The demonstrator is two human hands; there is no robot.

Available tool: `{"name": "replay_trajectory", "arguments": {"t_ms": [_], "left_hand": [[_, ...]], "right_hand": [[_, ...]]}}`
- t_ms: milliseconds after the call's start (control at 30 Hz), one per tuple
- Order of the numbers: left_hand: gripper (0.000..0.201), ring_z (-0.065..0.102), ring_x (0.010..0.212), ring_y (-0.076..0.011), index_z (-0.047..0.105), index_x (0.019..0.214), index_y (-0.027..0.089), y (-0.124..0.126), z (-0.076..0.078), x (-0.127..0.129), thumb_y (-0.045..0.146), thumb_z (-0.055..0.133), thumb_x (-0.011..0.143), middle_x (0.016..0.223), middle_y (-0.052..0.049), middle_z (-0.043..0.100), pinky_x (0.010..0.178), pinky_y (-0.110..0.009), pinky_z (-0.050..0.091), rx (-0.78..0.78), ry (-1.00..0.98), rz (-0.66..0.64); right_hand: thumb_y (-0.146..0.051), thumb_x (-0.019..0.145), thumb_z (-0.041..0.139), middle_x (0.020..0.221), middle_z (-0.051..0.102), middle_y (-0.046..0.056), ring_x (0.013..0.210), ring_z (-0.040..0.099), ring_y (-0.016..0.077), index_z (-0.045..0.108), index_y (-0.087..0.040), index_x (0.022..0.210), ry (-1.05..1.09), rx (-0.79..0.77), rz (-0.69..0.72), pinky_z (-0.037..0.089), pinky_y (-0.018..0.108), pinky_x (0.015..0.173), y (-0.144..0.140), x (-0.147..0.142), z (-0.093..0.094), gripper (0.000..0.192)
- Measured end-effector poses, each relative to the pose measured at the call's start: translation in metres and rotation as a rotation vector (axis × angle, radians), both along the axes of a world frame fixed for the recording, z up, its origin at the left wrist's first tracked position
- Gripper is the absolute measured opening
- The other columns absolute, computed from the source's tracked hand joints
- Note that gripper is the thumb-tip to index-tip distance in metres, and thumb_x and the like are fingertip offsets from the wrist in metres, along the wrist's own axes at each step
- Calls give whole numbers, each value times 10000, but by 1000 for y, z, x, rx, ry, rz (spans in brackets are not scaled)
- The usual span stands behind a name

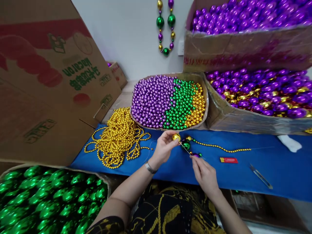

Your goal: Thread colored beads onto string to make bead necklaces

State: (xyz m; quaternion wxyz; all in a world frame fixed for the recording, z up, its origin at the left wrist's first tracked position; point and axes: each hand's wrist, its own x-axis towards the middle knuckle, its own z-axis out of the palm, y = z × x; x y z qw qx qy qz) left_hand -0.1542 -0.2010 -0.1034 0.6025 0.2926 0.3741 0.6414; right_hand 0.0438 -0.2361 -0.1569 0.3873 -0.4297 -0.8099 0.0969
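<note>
My left hand (165,147) pinches a large gold bead (176,137) over the blue cloth. In my right hand (205,174) a thin needle (185,149) is held between thumb and fingertips, its far end meeting the gold bead. Just beyond the needle lie a large green bead (186,145) and a few smaller purple, green and gold ones. A strand of small gold beads (221,148) trails off to the right, ending in a fine thread. Left of my hands sits a heap of gold bead strands (119,136).
Behind my hands stands a tub of small purple, green and gold beads (156,102). Boxes of purple beads (246,48) are stacked right; large green beads (48,198) fill a box at lower left. A utility knife (260,176) and small red packet (228,160) lie on the blue cloth (287,175).
</note>
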Motion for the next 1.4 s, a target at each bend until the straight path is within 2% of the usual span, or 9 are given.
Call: {"name": "replay_trajectory", "arguments": {"t_ms": [300, 500, 633, 800, 1000, 1133, 1200, 1300, 1400], "left_hand": [[363, 632, 867, -130, 664, 975, 178, -6, 0, 8, 204, 843, 660, 1076, -48, 653, 768, -297, 581, -57, -108, -58], [362, 630, 849, -130, 669, 958, 175, -8, 1, 7, 218, 853, 650, 1074, -52, 659, 762, -307, 590, -54, -88, -53], [366, 630, 841, -132, 671, 960, 171, -12, -4, 11, 223, 857, 649, 1033, -59, 672, 762, -297, 581, -19, -33, -105], [508, 636, 909, -155, 643, 1069, 208, -15, -13, 18, 190, 874, 617, 1091, -57, 665, 814, -327, 571, -29, -59, -125], [379, 621, 909, -139, 685, 994, 185, -15, -16, 19, 202, 858, 657, 1076, -61, 671, 840, -288, 532, 15, 27, -133], [347, 630, 924, -152, 709, 1040, 193, -19, -16, 18, 258, 822, 718, 1059, -74, 688, 848, -283, 518, 32, 86, -249], [366, 632, 999, -177, 715, 1086, 193, -19, -13, 15, 285, 802, 743, 1118, -94, 686, 888, -294, 512, 55, 117, -294], [395, 612, 1126, -219, 703, 1131, 202, -13, -8, 8, 306, 786, 759, 1240, -109, 654, 939, -328, 515, 89, 132, -240], [305, 661, 1013, -194, 712, 1063, 194, -3, -5, -1, 330, 753, 794, 1136, -103, 695, 851, -313, 552, 81, 134, -131]], "right_hand": [[-182, 963, 487, 959, 756, 48, 862, 733, 166, 669, -198, 1087, 77, 0, -5, 598, 256, 783, -2, 0, 2, 221], [-203, 971, 470, 971, 756, 56, 872, 734, 179, 681, -203, 1093, 66, -34, 17, 604, 274, 780, -2, 3, -1, 244], [-203, 972, 461, 971, 755, 61, 872, 734, 177, 678, -202, 1095, 82, -48, 23, 605, 271, 774, -2, 1, -2, 250], [-240, 981, 449, 1020, 746, 77, 898, 732, 186, 644, -196, 1122, 57, -85, -30, 602, 274, 769, -1, -2, -3, 245], [-222, 990, 409, 966, 744, 73, 868, 729, 179, 616, -186, 1090, 11, -88, -1, 597, 273, 762, 0, 0, -9, 233], [-195, 984, 421, 912, 739, 68, 794, 722, 171, 624, -186, 1079, 11, -21, 10, 589, 267, 731, 1, 1, -7, 224], [-194, 981, 434, 893, 735, 67, 774, 716, 167, 626, -185, 1073, 14, 9, -3, 581, 260, 721, 2, 3, -6, 213], [-196, 975, 450, 889, 733, 71, 761, 711, 165, 624, -180, 1087, 19, 24, -43, 575, 258, 733, 1, 8, -5, 208], [-209, 973, 460, 884, 733, 67, 743, 708, 164, 622, -180, 1092, 29, 4, -74, 576, 263, 737, 0, 13, -6, 203]]}}
